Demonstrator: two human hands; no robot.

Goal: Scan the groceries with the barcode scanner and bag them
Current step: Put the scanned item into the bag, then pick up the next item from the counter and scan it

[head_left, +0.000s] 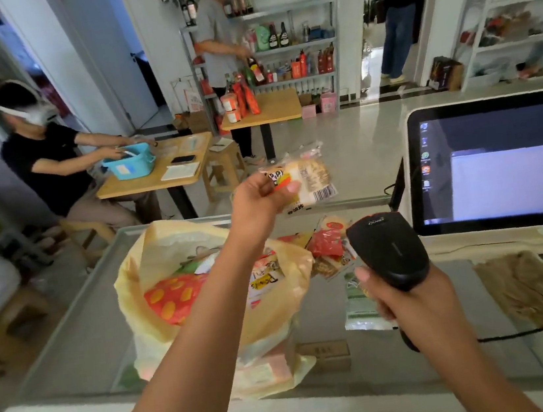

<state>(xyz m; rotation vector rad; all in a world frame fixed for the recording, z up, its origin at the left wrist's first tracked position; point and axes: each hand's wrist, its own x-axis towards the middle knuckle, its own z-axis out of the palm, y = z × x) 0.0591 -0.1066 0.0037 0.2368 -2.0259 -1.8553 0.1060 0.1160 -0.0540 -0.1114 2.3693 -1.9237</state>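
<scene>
My left hand [261, 195] holds a small clear-wrapped snack packet [311, 176] up above the counter, its barcode at the lower right facing me. My right hand [402, 295] grips a black barcode scanner [389, 249] by its handle, its head aimed up toward the packet, a hand's width below it. A yellow plastic bag [287, 307] stands open on the counter under my left forearm, with several colourful packets inside. Loose snack packets [328, 245] lie beside the bag, and a green-and-white packet [359, 308] lies partly behind my right hand.
A monitor [499, 162] stands at the right of the glass counter [83, 337], with a brown cloth [529, 286] and the scanner cable in front of it. Beyond the counter a seated person works at a wooden table [156, 179], and two people stand near the shelves.
</scene>
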